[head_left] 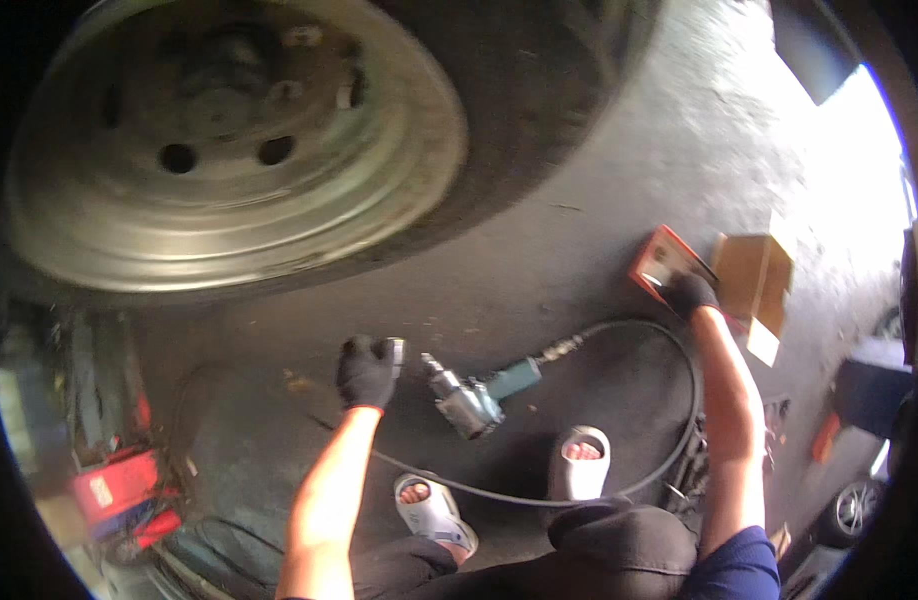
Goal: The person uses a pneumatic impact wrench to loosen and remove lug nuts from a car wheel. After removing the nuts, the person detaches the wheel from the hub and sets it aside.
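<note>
From the left come one red machine [117, 487], one large wheel [229, 190], then the black-gloved left hand [367, 375], clenched around one silvery cylinder [397, 353]. Next, on the floor, lie one impact wrench [469, 402] joined to one hose [509, 497], with two pale clogs [582, 478] nearby. Further right, one red-edged box [661, 260] meets the black-gloved right hand [691, 291], whose grip I cannot tell, just beside one cardboard box [747, 275].
</note>
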`<state>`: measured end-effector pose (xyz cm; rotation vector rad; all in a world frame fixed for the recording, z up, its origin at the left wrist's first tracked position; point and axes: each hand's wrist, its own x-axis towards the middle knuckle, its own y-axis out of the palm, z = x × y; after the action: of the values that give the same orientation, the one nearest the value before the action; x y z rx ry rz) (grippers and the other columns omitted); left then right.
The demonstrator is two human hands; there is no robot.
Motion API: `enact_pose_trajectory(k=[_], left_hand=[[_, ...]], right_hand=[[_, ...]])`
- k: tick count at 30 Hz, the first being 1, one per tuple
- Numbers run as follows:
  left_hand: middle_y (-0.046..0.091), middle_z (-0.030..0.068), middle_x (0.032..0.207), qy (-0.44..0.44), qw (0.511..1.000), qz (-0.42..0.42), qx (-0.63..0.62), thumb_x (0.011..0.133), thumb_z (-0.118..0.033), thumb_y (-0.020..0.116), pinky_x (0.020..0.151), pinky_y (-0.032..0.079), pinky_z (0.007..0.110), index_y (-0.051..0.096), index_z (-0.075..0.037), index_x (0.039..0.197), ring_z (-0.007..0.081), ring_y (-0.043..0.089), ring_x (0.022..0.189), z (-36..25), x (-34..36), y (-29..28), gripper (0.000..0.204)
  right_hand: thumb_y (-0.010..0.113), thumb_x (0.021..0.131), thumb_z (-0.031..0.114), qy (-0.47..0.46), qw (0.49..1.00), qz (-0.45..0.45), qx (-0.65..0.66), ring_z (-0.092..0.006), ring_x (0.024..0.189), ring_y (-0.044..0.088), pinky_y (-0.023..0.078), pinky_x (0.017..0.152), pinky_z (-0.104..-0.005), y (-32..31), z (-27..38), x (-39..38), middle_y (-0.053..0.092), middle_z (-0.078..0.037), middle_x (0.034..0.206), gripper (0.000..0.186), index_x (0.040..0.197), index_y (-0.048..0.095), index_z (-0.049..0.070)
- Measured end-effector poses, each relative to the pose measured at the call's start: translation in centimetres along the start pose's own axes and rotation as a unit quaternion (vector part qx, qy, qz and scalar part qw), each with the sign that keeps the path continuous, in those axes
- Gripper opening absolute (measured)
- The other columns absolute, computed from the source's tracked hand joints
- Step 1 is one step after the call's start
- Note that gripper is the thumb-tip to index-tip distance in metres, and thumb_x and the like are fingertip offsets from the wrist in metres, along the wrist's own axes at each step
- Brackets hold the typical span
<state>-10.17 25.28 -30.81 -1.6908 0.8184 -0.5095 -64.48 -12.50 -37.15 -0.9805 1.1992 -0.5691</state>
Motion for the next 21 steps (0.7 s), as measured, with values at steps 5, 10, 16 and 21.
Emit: enact_pose_trajectory(k=[5, 10, 16, 21], left_hand=[[0.070, 0.0205, 0.100, 0.010, 0.999, -0.008, -0.030, 0.091, -0.048, 0.077, 0.084, 0.055, 0.052, 0.065, -0.006, 0.104, 0.0415, 0.069, 0.098, -2.2, 1.5, -1.9, 0.045], [0.072, 0.0152, 0.094, 0.041, 0.989, 0.077, -0.122, 0.093, -0.042, 0.077, 0.077, 0.057, 0.047, 0.067, -0.007, 0.096, 0.0346, 0.072, 0.087, -5.3, 1.1, -5.3, 0.037], [0.072, 0.0076, 0.101, 0.142, 0.914, 0.159, -0.345, 0.102, -0.031, 0.071, 0.077, 0.059, 0.036, 0.069, -0.007, 0.109, 0.0182, 0.071, 0.092, -13.5, -0.1, -7.5, 0.025], [0.070, 0.0056, 0.104, -0.020, 0.712, 0.413, -0.567, 0.110, -0.024, 0.055, 0.079, 0.058, 0.030, 0.065, -0.004, 0.126, 0.0134, 0.068, 0.096, -19.5, -2.0, -9.3, 0.028]], right_hand=[[0.054, 0.102, 0.024, -0.126, 0.971, -0.009, -0.204, -0.0421, 0.093, 0.077, 0.062, 0.079, -0.0522, 3.3, -2.3, 2.6, 0.076, -0.023, 0.105, 0.029, 0.110, 0.077, 0.008], [0.062, 0.093, 0.019, -0.044, 0.988, -0.139, -0.045, -0.0430, 0.094, 0.075, 0.060, 0.083, -0.0508, -2.3, 1.6, -3.5, 0.075, -0.025, 0.101, 0.026, 0.109, 0.075, 0.003], [0.077, 0.080, 0.011, -0.266, 0.907, -0.279, 0.168, -0.0411, 0.100, 0.072, 0.057, 0.090, -0.0486, -11.3, 17.9, -13.3, 0.075, -0.022, 0.102, 0.041, 0.119, 0.072, 0.000], [0.087, 0.076, 0.021, -0.440, 0.841, -0.194, 0.248, -0.0420, 0.108, 0.069, 0.055, 0.096, -0.0512, -13.7, 29.3, -18.1, 0.072, -0.020, 0.121, 0.070, 0.139, 0.060, 0.001]])
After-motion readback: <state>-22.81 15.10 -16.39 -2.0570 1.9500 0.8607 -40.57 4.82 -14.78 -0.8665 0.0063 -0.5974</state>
